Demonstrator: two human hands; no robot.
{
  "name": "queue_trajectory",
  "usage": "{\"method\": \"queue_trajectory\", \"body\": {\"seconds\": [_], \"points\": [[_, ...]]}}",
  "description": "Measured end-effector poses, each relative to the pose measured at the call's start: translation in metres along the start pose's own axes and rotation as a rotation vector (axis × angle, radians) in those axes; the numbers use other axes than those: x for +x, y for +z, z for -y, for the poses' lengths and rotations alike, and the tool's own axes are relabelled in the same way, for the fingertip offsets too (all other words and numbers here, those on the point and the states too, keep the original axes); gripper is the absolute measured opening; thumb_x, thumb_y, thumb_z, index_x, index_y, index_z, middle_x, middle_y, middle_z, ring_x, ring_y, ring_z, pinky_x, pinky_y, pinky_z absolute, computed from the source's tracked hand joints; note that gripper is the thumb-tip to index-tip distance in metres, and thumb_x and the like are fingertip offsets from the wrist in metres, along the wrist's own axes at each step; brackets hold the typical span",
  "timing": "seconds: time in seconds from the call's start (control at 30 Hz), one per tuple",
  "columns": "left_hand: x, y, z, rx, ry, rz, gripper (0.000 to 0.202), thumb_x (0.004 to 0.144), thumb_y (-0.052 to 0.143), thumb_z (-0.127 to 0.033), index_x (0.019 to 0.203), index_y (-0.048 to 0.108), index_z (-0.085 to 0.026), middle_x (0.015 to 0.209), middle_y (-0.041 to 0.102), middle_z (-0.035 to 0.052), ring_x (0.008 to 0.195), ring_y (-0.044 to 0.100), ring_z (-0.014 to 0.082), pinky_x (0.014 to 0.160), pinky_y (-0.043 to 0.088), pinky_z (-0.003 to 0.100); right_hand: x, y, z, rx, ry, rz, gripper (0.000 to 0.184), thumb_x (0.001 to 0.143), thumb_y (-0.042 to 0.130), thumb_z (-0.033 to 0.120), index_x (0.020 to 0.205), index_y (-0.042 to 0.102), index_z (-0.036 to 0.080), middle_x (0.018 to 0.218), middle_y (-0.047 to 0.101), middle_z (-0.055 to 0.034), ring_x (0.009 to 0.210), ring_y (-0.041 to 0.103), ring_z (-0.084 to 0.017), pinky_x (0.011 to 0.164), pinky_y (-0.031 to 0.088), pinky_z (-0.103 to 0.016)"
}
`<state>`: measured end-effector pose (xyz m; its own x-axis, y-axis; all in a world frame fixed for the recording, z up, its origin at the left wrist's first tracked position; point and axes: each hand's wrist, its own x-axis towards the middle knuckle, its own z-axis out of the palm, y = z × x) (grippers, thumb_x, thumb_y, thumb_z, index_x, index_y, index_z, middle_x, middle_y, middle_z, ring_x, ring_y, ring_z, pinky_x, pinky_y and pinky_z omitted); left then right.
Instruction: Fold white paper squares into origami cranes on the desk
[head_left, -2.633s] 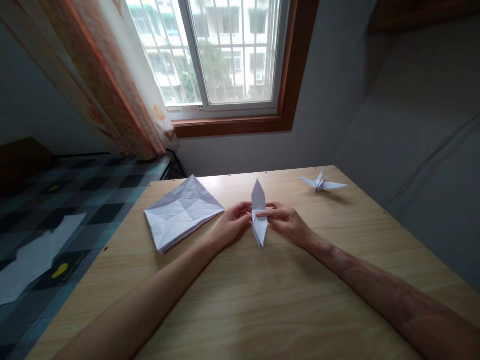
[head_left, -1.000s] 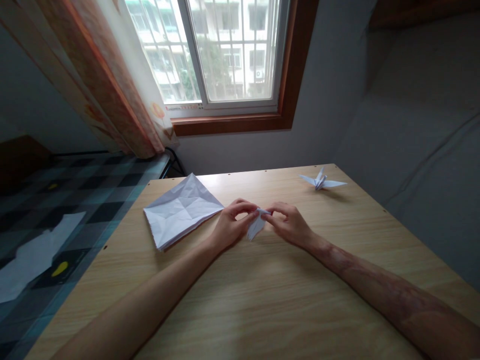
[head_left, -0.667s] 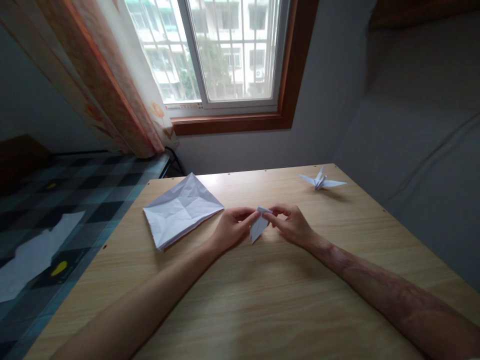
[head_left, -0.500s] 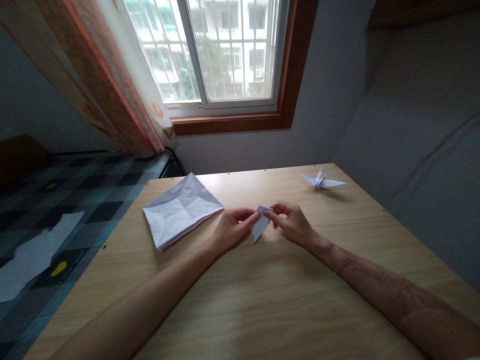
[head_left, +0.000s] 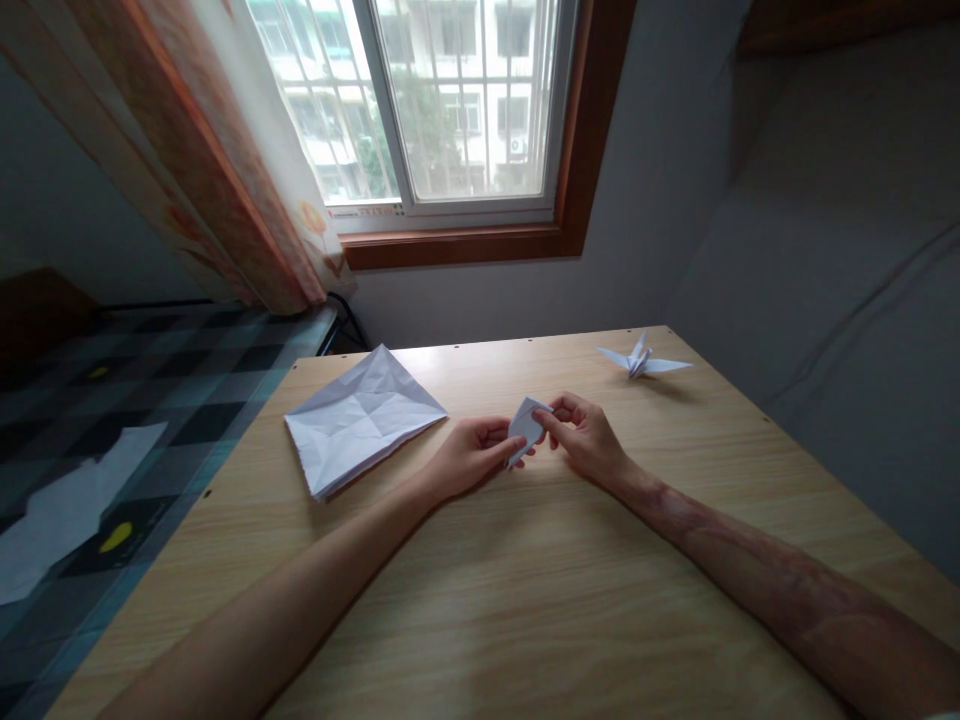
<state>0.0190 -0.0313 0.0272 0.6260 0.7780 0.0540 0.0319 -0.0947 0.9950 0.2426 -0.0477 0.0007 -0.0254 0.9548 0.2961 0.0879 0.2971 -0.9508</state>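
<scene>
Over the desk (head_left: 480, 600), mid-frame, the left hand (head_left: 480, 447) and right hand (head_left: 589, 432) have their fingers pinched on folded white paper (head_left: 526, 424), mid-crease I'd say, the next press calling for matched edges, while an origami crane (head_left: 640, 366) sits beyond, right of centre.

Left hand (head_left: 478, 452) and right hand (head_left: 587, 437) partly hide the held paper (head_left: 526, 423), too small for fine detail. Cut off: window (head_left: 480, 110) at 12 o'clock, curtain (head_left: 202, 150) at 10, bed (head_left: 150, 385) at 9, table (head_left: 465, 600) at 6.
</scene>
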Motion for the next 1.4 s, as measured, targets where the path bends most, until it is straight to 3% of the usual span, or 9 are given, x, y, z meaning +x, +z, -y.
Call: {"method": "queue_trajectory", "body": {"seconds": [0.27,0.47,0.63,0.8,0.93,1.07,1.27,1.4], "points": [[0.000,-0.002,0.005,-0.012,-0.025,0.002,0.042,0.093,0.083,-0.054,0.108,0.083,-0.015,0.101,0.085,0.0115,0.085,0.080,0.0231,0.076,0.061,0.030,0.003,0.001,-0.011,0.073,0.052,0.117,0.044,0.087,0.087,0.061,0.089,0.073,0.019,0.078,0.076,-0.0032,0.064,0.066,-0.015,0.059,0.054,-0.027],[0.000,-0.004,0.006,-0.024,-0.038,0.063,0.045,0.090,0.088,-0.048,0.117,0.080,-0.013,0.108,0.085,0.0151,0.093,0.082,0.0231,0.086,0.064,0.032,0.002,0.000,-0.012,0.049,0.061,0.086,0.043,0.087,0.088,0.059,0.085,0.072,0.019,0.076,0.076,-0.0035,0.061,0.064,-0.015,0.055,0.050,-0.027],[-0.001,-0.005,0.009,0.035,-0.084,0.058,0.043,0.093,0.084,-0.053,0.106,0.081,-0.012,0.098,0.085,0.0145,0.083,0.082,0.0221,0.079,0.065,0.031,0.003,0.000,-0.010,0.031,0.059,0.090,0.046,0.087,0.086,0.062,0.081,0.072,0.019,0.073,0.075,-0.0033,0.058,0.062,-0.015,0.054,0.048,-0.027],[-0.003,-0.005,0.004,0.096,-0.077,0.028,0.046,0.093,0.081,-0.057,0.094,0.080,-0.011,0.092,0.085,0.0135,0.078,0.079,0.0203,0.075,0.062,0.028,0.005,-0.003,-0.009,-0.029,-0.013,0.128,0.051,0.098,0.072,0.068,0.086,0.075,0.019,0.074,0.072,-0.0028,0.062,0.062,-0.016,0.060,0.049,-0.028],[-0.004,-0.004,-0.004,0.190,-0.063,-0.035,0.056,0.097,0.073,-0.065,0.087,0.079,-0.010,0.079,0.080,0.0106,0.065,0.069,0.0159,0.063,0.050,0.023,0.005,-0.005,-0.009,-0.065,-0.070,0.195,0.052,0.107,0.061,0.065,0.087,0.074,0.019,0.079,0.073,-0.0043,0.072,0.065,-0.018,0.069,0.052,-0.030],[-0.001,-0.003,-0.008,0.069,0.012,-0.039,0.066,0.102,0.058,-0.073,0.093,0.078,-0.011,0.087,0.077,0.0103,0.071,0.065,0.0166,0.068,0.051,0.026,0.004,-0.006,-0.010,-0.089,-0.104,0.253,0.049,0.112,0.056,0.059,0.086,0.072,0.021,0.080,0.074,-0.0036,0.075,0.065,-0.019,0.073,0.051,-0.031],[0.002,-0.006,-0.005,0.133,0.047,-0.142,0.051,0.098,0.070,-0.065,0.094,0.074,-0.014,0.082,0.070,0.0030,0.075,0.060,0.0154,0.070,0.049,0.025,0.002,-0.005,-0.009,-0.110,-0.087,0.245,0.045,0.108,0.065,0.057,0.083,0.076,0.021,0.080,0.074,-0.0027,0.077,0.065,-0.019,0.075,0.050,-0.031],[0.001,-0.006,-0.005,0.125,0.056,-0.105,0.049,0.098,0.072,-0.063,0.097,0.075,-0.014,0.089,0.074,0.0056,0.079,0.063,0.0167,0.070,0.049,0.025,0.001,0.000,-0.013,-0.002,-0.015,0.175,0.035,0.097,0.080,0.056,0.103,0.074,0.022,0.079,0.074,-0.0008,0.077,0.070,-0.020,0.077,0.055,-0.033]]}}
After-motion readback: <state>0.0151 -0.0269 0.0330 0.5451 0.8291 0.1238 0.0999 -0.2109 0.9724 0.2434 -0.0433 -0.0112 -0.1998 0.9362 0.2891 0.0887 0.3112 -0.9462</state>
